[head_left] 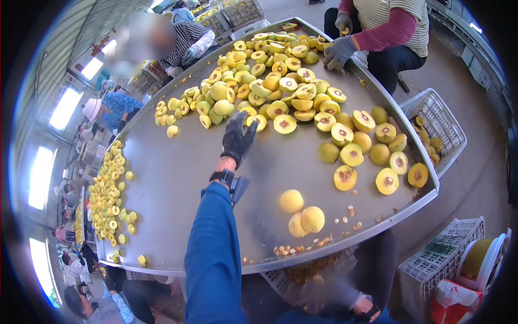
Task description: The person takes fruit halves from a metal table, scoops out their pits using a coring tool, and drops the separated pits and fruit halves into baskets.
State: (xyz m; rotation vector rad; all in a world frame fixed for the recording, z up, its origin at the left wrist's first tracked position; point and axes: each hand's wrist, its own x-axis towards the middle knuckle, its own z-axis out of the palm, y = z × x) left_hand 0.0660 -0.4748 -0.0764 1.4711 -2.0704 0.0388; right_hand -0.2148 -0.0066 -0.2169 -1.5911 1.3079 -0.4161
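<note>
My left hand [238, 137], in a dark glove, reaches over the metal table [183, 216] with its fingers apart. Its fingertips are at the near edge of a large pile of yellow peach halves [284, 124], close to one half [259, 122]; whether they touch it I cannot tell. My right hand [339, 290] is low at the front, below the table edge, smeared by motion, so its fingers do not show clearly. Between the hands, a few peach pieces [291, 201] lie cut side down. Small pale and brown kernels [292, 250] line the front rim.
Across the table, a co-worker's gloved hand [340, 52] rests by the pile. More small peach pieces [110, 189] lie along the left edge. Crates stand on the floor, one [434, 127] at the right holding fruit, another [440, 254] beside a white bucket [480, 262]. Other people work at left.
</note>
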